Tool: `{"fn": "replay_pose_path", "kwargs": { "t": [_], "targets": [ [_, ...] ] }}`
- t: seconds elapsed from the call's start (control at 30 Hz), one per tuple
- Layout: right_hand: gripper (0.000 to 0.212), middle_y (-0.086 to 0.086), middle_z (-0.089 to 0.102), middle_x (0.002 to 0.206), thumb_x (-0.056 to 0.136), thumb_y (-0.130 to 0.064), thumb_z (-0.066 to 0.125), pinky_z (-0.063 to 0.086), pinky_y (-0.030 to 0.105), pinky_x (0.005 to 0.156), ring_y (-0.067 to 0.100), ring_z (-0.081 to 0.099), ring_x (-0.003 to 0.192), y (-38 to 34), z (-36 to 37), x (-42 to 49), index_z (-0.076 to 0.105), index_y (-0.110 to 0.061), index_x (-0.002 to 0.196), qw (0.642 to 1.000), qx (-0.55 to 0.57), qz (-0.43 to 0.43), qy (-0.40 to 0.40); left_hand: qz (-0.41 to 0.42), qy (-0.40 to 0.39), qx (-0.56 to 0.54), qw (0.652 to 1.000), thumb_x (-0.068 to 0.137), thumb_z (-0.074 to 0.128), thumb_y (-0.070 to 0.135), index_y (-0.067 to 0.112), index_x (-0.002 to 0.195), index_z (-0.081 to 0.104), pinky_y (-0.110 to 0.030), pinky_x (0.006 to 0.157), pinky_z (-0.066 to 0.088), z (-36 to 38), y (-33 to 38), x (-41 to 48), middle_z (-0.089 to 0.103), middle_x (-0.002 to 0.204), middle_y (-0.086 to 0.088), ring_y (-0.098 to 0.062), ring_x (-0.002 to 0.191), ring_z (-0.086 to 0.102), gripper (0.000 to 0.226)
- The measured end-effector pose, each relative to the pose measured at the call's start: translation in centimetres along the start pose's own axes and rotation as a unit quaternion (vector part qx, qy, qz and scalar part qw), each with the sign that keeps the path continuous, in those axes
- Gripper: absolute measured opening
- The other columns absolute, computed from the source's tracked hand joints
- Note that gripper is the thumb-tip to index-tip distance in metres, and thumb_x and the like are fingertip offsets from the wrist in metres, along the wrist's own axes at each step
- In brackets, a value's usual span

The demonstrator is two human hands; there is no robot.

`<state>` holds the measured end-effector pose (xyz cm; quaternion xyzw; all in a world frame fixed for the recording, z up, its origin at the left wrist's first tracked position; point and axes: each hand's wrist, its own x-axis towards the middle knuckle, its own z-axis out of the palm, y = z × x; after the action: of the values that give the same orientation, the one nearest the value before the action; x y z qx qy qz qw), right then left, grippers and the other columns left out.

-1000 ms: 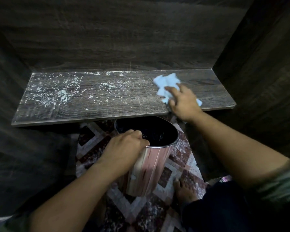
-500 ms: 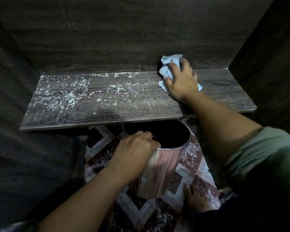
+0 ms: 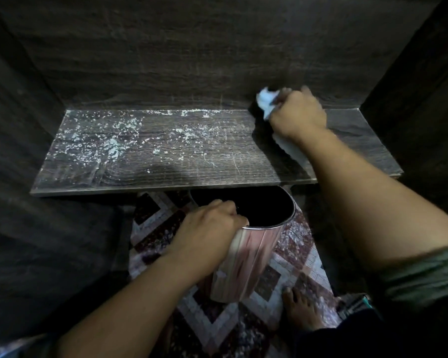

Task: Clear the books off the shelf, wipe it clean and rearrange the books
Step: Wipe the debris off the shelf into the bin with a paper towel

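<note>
Dark wood-grain panels [image 3: 192,60] box in my view at the back and on both sides. They're matte with a coarse grain.

The shelf [image 3: 166,166] is a flat board in the same dark laminate. It sits under the right grip and runs well off to that grip's left.

The floor [image 3: 295,262] below both grips is a diamond mosaic in maroon and off-white.

The bin [image 3: 243,267] is a tilted cylinder with a glossy pink streaked metal wall, a chrome rim and a dark inside. Its mouth is just under the shelf's front edge.

The left grip [image 3: 207,228] is clamped on the bin's near rim, with fingers curled over the edge.

The right grip [image 3: 299,112] is at the back of the shelf, where the board meets the back wall. It's a fist closed round the cloth [image 3: 265,100].

The cloth is pale blue-white and crumpled. A wad pokes out left of the knuckles and a tail trails under the wrist toward me. It's blurred, so I can't read the weave.

A bare foot [image 3: 299,308] is on the floor beside the bin's base.

White specks [image 3: 101,143] litter the shelf left of the right grip. They're gritty and get denser further from it.
</note>
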<state>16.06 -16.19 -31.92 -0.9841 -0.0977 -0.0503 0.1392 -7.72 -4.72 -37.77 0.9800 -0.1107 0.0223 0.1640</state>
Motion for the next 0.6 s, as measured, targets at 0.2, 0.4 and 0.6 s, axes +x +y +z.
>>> {"fn": "replay_pose_path", "kwargs": {
  "t": [0.2, 0.4, 0.6],
  "targets": [
    [0.058, 0.015, 0.027, 0.149, 0.088, -0.037, 0.046, 0.037, 0.052, 0.098, 0.038, 0.037, 0.125, 0.5, 4.0, -0.5, 0.038, -0.029, 0.144, 0.983, -0.013, -0.184, 0.001, 0.008, 0.001, -0.007, 1.0, 0.079, 0.064, 0.008, 0.023, 0.1, 0.069, -0.038, 0.067, 0.053, 0.2, -0.2, -0.1, 0.054, 0.086, 0.002, -0.022, 0.087, 0.055, 0.026],
    [0.041, 0.009, 0.045, 0.134, 0.09, -0.033, 0.049, 0.038, 0.042, 0.102, 0.032, 0.044, 0.124, -0.9, 3.4, 0.4, 0.055, -0.033, 0.131, 0.985, -0.03, -0.146, -0.082, 0.005, 0.006, -0.032, 0.999, 0.081, 0.065, 0.014, 0.024, 0.09, 0.067, -0.039, 0.064, 0.052, 0.2, -0.3, 0.0, 0.052, 0.082, 0.001, -0.024, 0.083, 0.053, 0.013],
    [0.015, -0.015, 0.073, 0.08, 0.075, -0.022, 0.067, 0.053, 0.02, 0.064, 0.006, 0.069, 0.079, 2.0, -0.5, -0.8, 0.075, -0.024, 0.086, 0.957, 0.266, 0.001, -0.112, 0.014, 0.014, -0.036, 0.999, 0.084, 0.064, 0.015, 0.024, 0.098, 0.068, -0.038, 0.068, 0.052, 0.1, -0.1, 0.2, 0.053, 0.085, 0.001, -0.023, 0.086, 0.053, 0.017]
  ]
}}
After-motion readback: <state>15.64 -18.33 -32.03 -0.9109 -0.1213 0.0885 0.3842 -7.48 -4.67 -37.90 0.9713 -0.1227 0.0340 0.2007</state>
